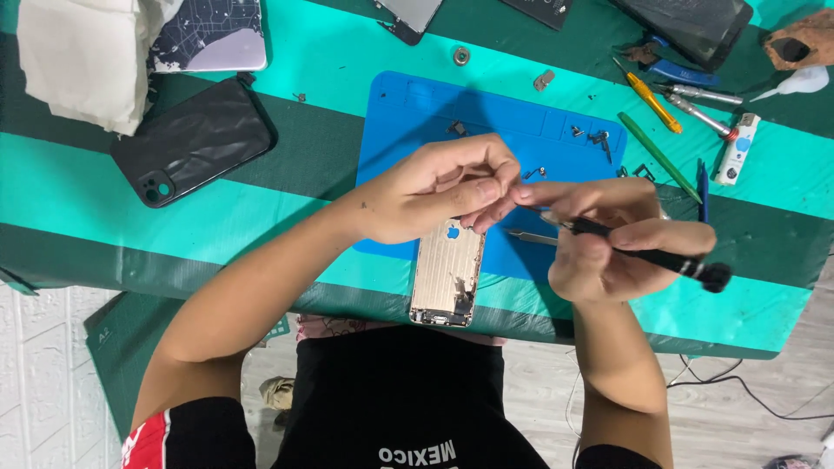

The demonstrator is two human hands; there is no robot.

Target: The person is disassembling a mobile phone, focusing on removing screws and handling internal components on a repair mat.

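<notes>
Left hand (434,191) reached in over the blue work mat (408,113), its fingers curled together and pinching down at the top end of an opened phone housing (447,274); whether a tiny part sat between the fingertips could not be told. That gold-toned housing lay on the near edge of the mat with its long axis running from the person's body away toward the far side of the counter (104,174), its near end hanging past the counter's edge. The right hand (608,239), just to the mat's right side, was closed around a black-handled screwdriver (647,252), whose long axis ran crosswise, tip pointing left toward the left fingertips, so the two hands met just above the housing's far end. The left hand lay nearer the housing, directly over it. A thin metal tool (530,235) lay on the mat between them. Small screws and brackets (595,136) were scattered along the mat's far right corner. Left of the mat lay a black phone back (195,139), face down, and beyond it a patterned lilac phone case (213,35) beside white cloth (82,56). Right of the mat lay a yellow-handled driver (651,100), a green stick (658,156) and a small white tube (737,148) with a red cap.
</notes>
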